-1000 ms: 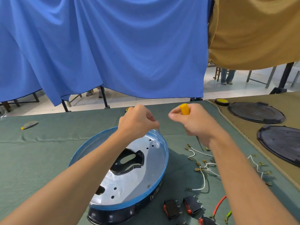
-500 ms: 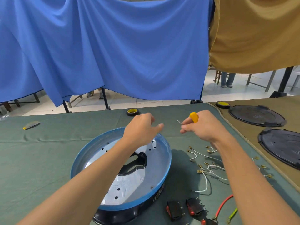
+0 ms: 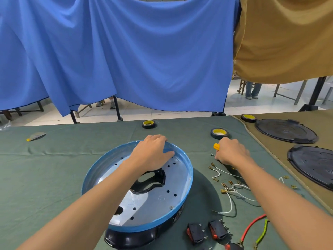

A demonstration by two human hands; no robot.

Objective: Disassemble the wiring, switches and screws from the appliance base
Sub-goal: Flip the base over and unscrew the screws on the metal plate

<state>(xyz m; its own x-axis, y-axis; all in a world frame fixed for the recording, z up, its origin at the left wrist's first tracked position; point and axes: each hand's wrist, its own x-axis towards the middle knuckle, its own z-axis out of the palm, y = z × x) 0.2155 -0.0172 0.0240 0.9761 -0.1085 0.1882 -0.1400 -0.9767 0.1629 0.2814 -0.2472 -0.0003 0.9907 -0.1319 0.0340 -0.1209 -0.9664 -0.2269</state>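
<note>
The round appliance base [image 3: 185, 184], blue-rimmed with a silver perforated plate and a black cut-out, lies on the green cloth. My left hand [image 3: 152, 153] rests on its far rim, fingers spread over the edge. My right hand [image 3: 231, 153] is down on the cloth to the right, gripping a yellow-handled screwdriver [image 3: 216, 146]. A small screw [image 3: 212, 155] lies by its fingertips. White wires with brass terminals [image 3: 228, 192] are scattered right of the base. Two black-and-red switches [image 3: 206, 231] and a red and a green wire [image 3: 255, 230] lie near the front.
Two rolls of black tape with yellow cores [image 3: 219, 133] [image 3: 148, 124] sit behind the base. Black round covers [image 3: 285, 130] [image 3: 313, 164] lie on the tan cloth at right. A small grey scraper [image 3: 36, 136] is far left. Blue and tan sheets hang behind the table.
Both hands have dropped from mid-air. The left hand went down onto the base's far rim; the right hand lowered to the cloth with the screwdriver, and a screw now lies by it.
</note>
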